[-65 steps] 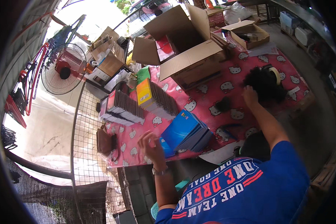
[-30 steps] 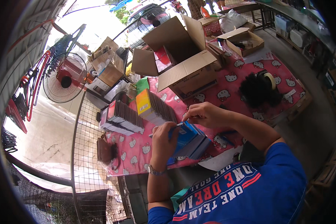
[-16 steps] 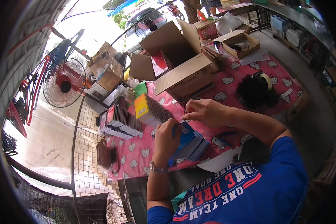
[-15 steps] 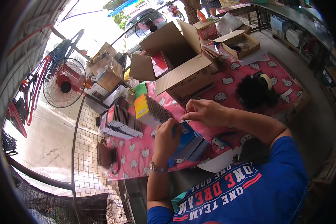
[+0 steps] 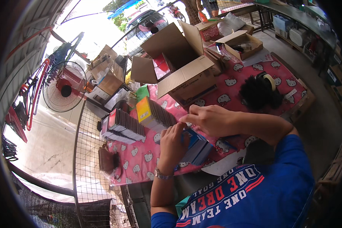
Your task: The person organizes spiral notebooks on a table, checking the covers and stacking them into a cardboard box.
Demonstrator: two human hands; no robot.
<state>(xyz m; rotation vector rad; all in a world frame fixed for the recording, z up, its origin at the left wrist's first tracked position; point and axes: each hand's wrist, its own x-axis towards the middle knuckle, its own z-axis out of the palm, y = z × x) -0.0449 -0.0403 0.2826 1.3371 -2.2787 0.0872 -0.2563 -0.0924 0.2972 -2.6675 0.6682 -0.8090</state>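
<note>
The left hand (image 5: pixel 173 142) is gripping the near end of one blue box (image 5: pixel 195 149), fingers curled over its edge. The right hand (image 5: pixel 211 119) is hovering just above and beyond it, fingers pinched narrow; whether they are holding anything I cannot tell. The box is lying under both hands on the pink patterned bench (image 5: pixel 140 159), its long axis running away toward the right. Two rows of upright slim packs (image 5: pixel 125 127) are standing further out, leftward, and one open cardboard carton (image 5: pixel 182 72) beyond them.

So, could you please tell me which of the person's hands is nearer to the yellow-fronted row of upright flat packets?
Left. The left hand lies just below the packets; the right hand sits further to their right.
</note>
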